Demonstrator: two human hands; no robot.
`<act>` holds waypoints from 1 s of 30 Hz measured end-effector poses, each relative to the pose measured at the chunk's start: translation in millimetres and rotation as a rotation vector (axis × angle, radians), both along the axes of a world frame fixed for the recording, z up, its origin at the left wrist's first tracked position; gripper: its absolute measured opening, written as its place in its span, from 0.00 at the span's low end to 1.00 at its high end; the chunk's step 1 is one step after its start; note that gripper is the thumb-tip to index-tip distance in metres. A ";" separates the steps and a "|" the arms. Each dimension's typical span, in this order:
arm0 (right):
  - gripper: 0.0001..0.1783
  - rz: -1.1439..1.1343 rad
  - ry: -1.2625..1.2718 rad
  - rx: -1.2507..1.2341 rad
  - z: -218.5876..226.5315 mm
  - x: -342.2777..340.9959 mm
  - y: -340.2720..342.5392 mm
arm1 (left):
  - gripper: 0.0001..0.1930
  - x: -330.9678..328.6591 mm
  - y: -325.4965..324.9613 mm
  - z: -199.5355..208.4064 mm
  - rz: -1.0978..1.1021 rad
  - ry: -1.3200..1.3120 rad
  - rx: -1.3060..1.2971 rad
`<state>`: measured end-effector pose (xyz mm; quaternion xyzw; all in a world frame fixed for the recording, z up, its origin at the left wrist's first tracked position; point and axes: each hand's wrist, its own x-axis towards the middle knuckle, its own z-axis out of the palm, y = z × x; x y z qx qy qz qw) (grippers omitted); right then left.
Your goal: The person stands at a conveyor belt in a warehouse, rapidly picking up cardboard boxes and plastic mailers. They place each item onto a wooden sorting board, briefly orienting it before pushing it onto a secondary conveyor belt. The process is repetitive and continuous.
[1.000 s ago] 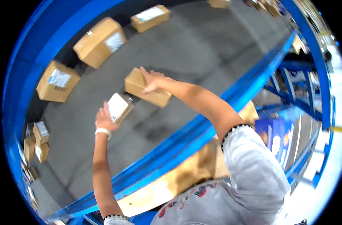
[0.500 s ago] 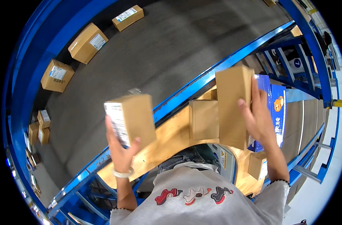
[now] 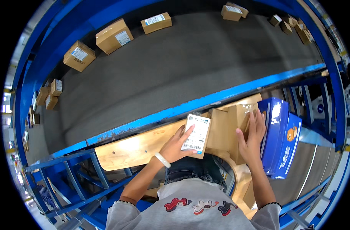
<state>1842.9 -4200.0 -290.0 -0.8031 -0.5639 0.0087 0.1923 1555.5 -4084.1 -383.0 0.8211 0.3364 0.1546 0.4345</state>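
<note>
My left hand (image 3: 175, 146) grips a small cardboard box (image 3: 200, 153) with a white shipping label facing up, thumb and fingers along its left side and over the label. Just right of it a plain cardboard box (image 3: 218, 130) sits on the curved wooden table (image 3: 134, 152). My right hand (image 3: 253, 140) is closed around the right side of a taller cardboard box (image 3: 233, 134), its thumb on the near face and its fingers near the taped top. The three boxes stand close side by side. The underside of the left-hand box is hidden.
A blue printed carton (image 3: 274, 138) stands right of my right hand. Beyond the table's blue rail (image 3: 182, 105) runs a wide dark conveyor belt (image 3: 163, 73), with several cardboard boxes (image 3: 114, 36) along its far side. Another cardboard box (image 3: 249, 196) lies by my right forearm.
My left hand has brought its box rightward, from over the rail to beside the middle box, label now up. My right hand has lowered the taller box toward the table. The view has turned.
</note>
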 end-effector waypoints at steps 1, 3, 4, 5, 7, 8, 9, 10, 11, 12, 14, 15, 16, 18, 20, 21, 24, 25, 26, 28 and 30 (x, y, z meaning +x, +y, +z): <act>0.41 0.017 0.004 0.008 6.3 9.8 4.0 | 0.45 3.8 7.7 1.3 -0.016 -0.032 -0.024; 0.41 0.059 0.027 0.032 14.0 28.2 15.2 | 0.41 -2.5 53.8 13.7 -0.001 -0.034 -0.076; 0.40 0.092 0.024 0.028 13.2 40.3 20.3 | 0.41 -7.4 85.4 10.6 0.056 -0.013 -0.015; 0.40 0.105 0.014 0.029 7.1 54.8 25.2 | 0.40 -9.5 120.1 4.0 0.118 0.015 0.060; 0.40 0.129 -0.012 0.022 -0.4 80.9 37.6 | 0.40 -14.2 202.0 -19.7 0.257 0.114 0.212; 0.42 0.111 -0.005 -0.001 -7.0 90.9 45.1 | 0.40 -13.3 249.7 -34.9 0.317 0.169 0.290; 0.43 0.080 -0.048 -0.013 -13.1 96.8 53.3 | 0.39 -8.9 299.9 -50.7 0.360 0.219 0.345; 0.43 0.056 -0.084 -0.029 -17.7 100.2 57.9 | 0.39 -7.9 347.7 -65.8 0.394 0.281 0.382; 0.43 0.035 -0.056 -0.016 -19.2 113.0 71.9 | 0.39 -2.4 399.2 -77.0 0.425 0.337 0.419; 0.41 0.037 -0.080 -0.023 -26.2 127.1 77.7 | 0.38 3.8 448.6 -92.6 0.437 0.398 0.445; 0.40 0.029 -0.077 -0.062 -32.5 137.9 97.2 | 0.46 14.0 552.0 -109.7 0.458 0.547 0.509; 0.38 0.045 -0.043 -0.028 -29.1 133.1 112.5 | 0.50 18.7 596.5 -115.6 0.476 0.611 0.567; 0.38 0.054 -0.063 -0.034 -37.8 140.9 116.6 | 0.53 37.6 640.2 -119.3 0.498 0.650 0.591; 0.37 0.086 -0.134 0.031 -16.6 145.0 157.0 | 0.58 103.2 708.0 -120.3 0.520 0.722 0.622; 0.35 0.162 -0.204 0.042 11.3 150.1 213.9 | 0.62 146.8 763.7 -124.8 0.552 0.826 0.723; 0.35 0.148 -0.202 0.015 9.3 159.3 219.6 | 0.64 156.7 790.2 -131.1 0.577 0.890 0.819; 0.37 0.082 -0.182 -0.042 -12.1 189.9 218.3 | 0.56 162.0 869.0 -159.1 0.695 0.785 0.929; 0.38 0.020 -0.181 -0.070 -18.7 194.8 214.0 | 0.55 194.5 878.4 -158.9 0.639 0.840 0.789; 0.38 0.027 -0.150 -0.066 -26.6 213.2 202.3 | 0.52 154.5 897.6 -169.2 0.621 0.958 0.655; 0.40 -0.036 -0.118 -0.124 -38.2 231.2 170.2 | 0.48 142.1 901.4 -186.4 0.577 0.884 0.843; 0.41 -0.081 -0.085 -0.146 -51.3 245.0 142.2 | 0.47 140.8 890.1 -192.8 0.548 0.854 0.880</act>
